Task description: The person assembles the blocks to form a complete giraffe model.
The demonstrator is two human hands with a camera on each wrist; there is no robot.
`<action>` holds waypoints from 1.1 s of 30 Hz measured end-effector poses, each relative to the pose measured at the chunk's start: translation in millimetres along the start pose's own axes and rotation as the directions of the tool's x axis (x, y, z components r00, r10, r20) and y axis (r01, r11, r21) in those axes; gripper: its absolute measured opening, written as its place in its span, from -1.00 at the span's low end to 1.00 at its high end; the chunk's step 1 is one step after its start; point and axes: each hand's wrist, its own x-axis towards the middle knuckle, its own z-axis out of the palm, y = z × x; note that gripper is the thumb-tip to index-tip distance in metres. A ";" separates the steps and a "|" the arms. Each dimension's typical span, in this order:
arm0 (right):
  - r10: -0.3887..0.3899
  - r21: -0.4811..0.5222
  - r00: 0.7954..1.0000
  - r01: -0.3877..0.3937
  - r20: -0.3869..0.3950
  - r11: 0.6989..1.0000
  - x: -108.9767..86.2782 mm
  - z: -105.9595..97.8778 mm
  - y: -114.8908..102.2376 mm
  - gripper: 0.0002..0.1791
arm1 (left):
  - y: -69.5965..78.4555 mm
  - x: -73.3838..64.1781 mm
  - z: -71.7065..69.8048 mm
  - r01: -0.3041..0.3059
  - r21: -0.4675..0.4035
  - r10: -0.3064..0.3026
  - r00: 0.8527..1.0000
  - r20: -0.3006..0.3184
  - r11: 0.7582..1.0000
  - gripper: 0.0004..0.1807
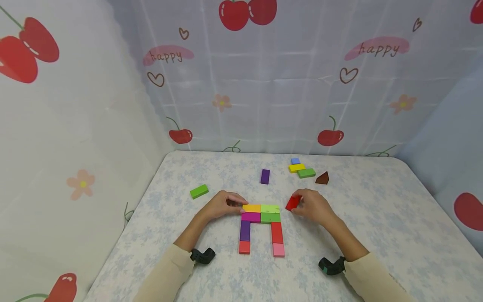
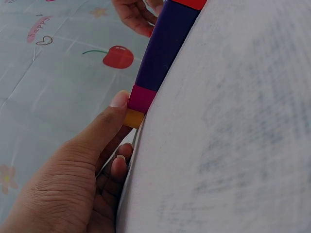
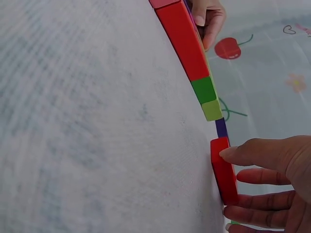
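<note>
Flat coloured blocks lie joined in an arch-like pattern. An orange-yellow block [image 1: 251, 208] and a lime block [image 1: 270, 208] form its far row, above a magenta block [image 1: 250, 217] and a green block [image 1: 270, 217]. My left hand [image 1: 223, 205] holds the pattern's far left corner, thumb at the magenta block's end and index finger by the orange-yellow block. Just right of the pattern, my right hand [image 1: 312, 205] grips a separate red block [image 3: 223, 170] between thumb and fingers, close over the table. Its far part is hidden by the fingers.
The pattern's left leg has a purple block [image 1: 245, 230]; its right leg ends in a pink block [image 1: 278, 250]. Loose blocks lie farther back: green [image 1: 199, 191] at left, purple [image 1: 265, 176], yellow [image 1: 296, 168] and brown [image 1: 323, 178]. A printed curtain [image 1: 260, 117] stands behind the table.
</note>
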 end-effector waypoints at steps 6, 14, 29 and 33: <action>-0.008 0.010 0.999 0.008 0.037 1.000 0.2 -1.0 -0.8 -0.53 | 2.9 -0.1 -1.2 -0.014 0.011 0.014 1.000 0.005 1.000 -0.71; -0.052 0.030 0.997 0.050 0.063 0.998 -3.2 -2.5 -1.5 -0.52 | 3.1 0.7 0.0 0.003 0.018 -0.003 1.000 0.008 1.000 -0.70; -0.154 0.056 0.985 0.150 0.079 0.987 -1.5 -1.0 -5.1 -0.52 | 12.6 -0.9 -1.7 -0.006 -0.005 0.006 1.000 0.019 1.000 -0.69; -0.157 0.062 0.984 0.152 0.080 0.986 -2.6 -0.2 -5.5 -0.51 | 4.5 0.1 -0.7 0.006 0.006 -0.006 1.000 0.006 1.000 -0.69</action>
